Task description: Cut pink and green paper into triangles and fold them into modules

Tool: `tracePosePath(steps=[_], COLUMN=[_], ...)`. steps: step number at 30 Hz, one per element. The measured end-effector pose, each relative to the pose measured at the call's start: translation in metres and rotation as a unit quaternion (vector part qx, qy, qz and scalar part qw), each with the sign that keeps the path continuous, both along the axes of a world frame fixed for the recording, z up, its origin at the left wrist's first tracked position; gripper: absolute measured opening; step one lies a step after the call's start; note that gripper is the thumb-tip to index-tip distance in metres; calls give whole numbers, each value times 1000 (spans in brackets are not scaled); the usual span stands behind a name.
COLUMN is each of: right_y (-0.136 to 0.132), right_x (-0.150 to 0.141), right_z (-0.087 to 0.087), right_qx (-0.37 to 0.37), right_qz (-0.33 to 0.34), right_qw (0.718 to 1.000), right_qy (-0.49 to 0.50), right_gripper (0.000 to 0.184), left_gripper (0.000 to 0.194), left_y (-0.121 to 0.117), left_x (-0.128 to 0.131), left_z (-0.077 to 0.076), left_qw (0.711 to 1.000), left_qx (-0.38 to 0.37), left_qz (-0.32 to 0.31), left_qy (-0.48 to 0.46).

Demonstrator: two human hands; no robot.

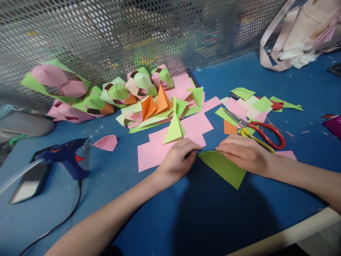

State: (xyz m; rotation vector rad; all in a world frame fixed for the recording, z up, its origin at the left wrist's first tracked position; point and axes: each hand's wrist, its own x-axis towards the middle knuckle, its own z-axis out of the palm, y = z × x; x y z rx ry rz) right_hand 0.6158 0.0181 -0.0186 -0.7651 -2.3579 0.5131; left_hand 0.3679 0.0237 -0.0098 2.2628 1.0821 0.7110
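A green paper triangle (225, 167) lies flat on the blue table (186, 213) in front of me. My left hand (177, 158) has curled fingers pressing on the paper's left tip. My right hand (243, 151) lies over the paper's upper edge, fingers bent and pressing it down. Pink paper sheets (157, 149) lie just behind my left hand, with a folded green cone (173, 129) on them.
Red-and-yellow scissors (262, 133) lie behind my right hand among paper scraps (247, 103). Folded paper shapes (149, 101) pile up along a perforated metal wall (119, 32). A blue glue gun (64, 156) rests at left, a pink folded piece (106, 142) beside it. A bag (301, 35) is back right.
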Motion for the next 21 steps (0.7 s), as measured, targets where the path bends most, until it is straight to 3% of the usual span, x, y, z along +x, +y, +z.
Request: tracePosePath(steps=[7,13,16,21], right_y=[0,3,8,15], right_x=[2,5,10,15], right_z=[5,14,20,26], right_qx=[-107,-325,-390,-461], right_qz=[-97,-186,-188,-173], right_qw=[989,925,890,833], right_qy=[15,69,144,252], right_gripper=[23,32,34,40], left_gripper=[18,14,13,23], left_y=[-9,-10,-6,-3], left_x=[5,7,7,7], left_z=[5,8,11,12], left_qw=[995,980,951,880], left_qx=[-99,-180,-245,-321], left_qz=[29,72,128,226], left_qy=[-7,-45,-135,-268])
